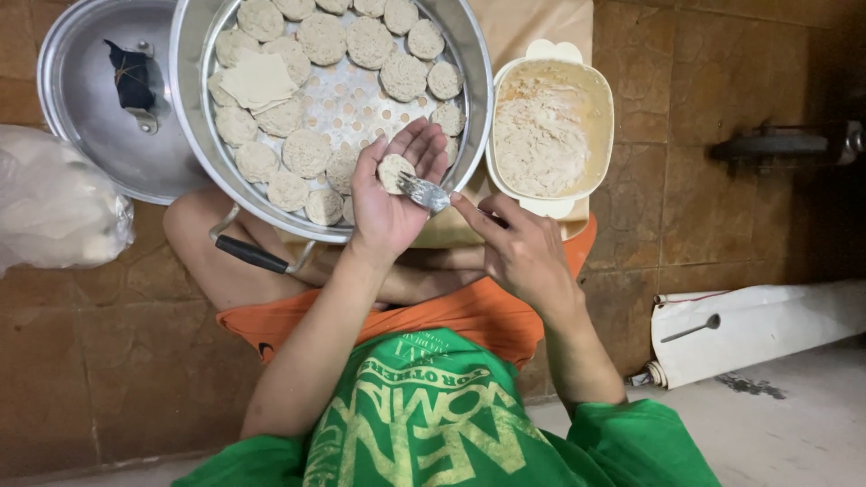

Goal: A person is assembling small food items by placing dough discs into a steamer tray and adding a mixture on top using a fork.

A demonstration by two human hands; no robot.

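I have the left hand point(390, 194) cupped palm-up over the near rim of the steamer tray point(194, 108), fingers loosely spread and curled under a small dumpling point(393, 171) resting in the palm. The right hand point(519, 248) pinches the handle of a fork point(426, 192) between thumb and fingertips, its tines pressed against the dumpling's filling. Judging by the tray, I reckon the work is well along: finished dumplings ring its far, left and near edges, a few flat wrappers point(259, 81) lie at its left side, and only the perforated middle and right part stay bare. The tub of filling point(550, 126) just right of the tray still holds a good deal. A pot lid point(99, 117) lies beyond the tray's left edge.
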